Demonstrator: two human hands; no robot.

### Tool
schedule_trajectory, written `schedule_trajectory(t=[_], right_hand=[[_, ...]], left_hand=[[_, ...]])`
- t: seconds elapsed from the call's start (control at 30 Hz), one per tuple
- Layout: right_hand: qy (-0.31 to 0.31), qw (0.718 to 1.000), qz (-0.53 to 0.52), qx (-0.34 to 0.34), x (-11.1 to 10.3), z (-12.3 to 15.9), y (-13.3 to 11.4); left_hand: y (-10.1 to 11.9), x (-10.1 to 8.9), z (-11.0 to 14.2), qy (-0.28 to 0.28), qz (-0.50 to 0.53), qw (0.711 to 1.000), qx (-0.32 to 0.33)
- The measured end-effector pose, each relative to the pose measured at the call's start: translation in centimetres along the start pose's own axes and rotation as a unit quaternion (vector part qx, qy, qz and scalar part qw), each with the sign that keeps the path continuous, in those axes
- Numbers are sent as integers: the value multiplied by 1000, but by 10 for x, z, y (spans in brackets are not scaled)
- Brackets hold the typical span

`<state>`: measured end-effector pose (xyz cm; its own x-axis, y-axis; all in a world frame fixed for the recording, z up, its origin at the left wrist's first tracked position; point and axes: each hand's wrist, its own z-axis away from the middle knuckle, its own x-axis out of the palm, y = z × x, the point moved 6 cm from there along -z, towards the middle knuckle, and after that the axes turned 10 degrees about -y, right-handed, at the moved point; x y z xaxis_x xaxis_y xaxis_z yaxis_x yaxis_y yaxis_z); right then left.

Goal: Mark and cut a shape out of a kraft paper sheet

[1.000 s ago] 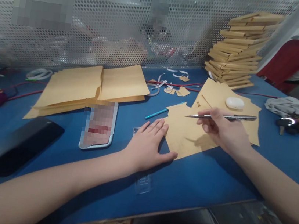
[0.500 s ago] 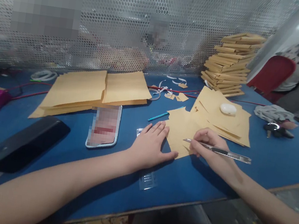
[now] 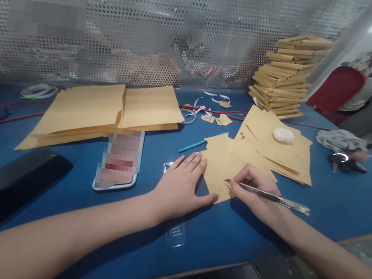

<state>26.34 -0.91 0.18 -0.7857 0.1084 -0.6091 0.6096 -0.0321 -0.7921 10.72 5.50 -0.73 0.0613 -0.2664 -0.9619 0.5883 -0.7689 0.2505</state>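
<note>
My left hand lies flat with its fingers spread, thumb tip and fingertips at the left edge of a sheet of brown paper. Under that hand, partly hidden, is a clear plastic ruler or stencil. My right hand pinches a slim silver utility knife like a pen. The blade tip points left, at a small slit in the brown paper; whether it touches the paper I cannot tell. A blue pen lies just beyond my left fingertips.
Brown envelopes lie at back left, and a tall stack of them stands at back right. A white case rests on more brown paper. Around are a phone, a black box, keys and paper scraps. Perforated metal backs the table.
The knife tip has shifted slightly left and down over the brown paper with my right hand. My left hand stays flat in place. The view has turned a little.
</note>
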Motion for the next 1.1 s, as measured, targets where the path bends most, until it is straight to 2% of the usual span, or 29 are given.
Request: schedule_trajectory(t=[0.57, 0.77, 0.93, 1.1], right_hand=[[-52, 997, 51, -10, 2, -1, -10], [-103, 987, 111, -43, 9, 3, -13], [-104, 983, 138, -64, 12, 5, -18], [-105, 985, 120, -60, 12, 3, -21]], left_hand=[[0, 1, -1, -6, -8, 1000, -2], [0, 2, -1, -10, -12, 1000, -1], [0, 2, -1, -12, -18, 1000, -6], [0, 2, -2, -13, -22, 1000, -11]])
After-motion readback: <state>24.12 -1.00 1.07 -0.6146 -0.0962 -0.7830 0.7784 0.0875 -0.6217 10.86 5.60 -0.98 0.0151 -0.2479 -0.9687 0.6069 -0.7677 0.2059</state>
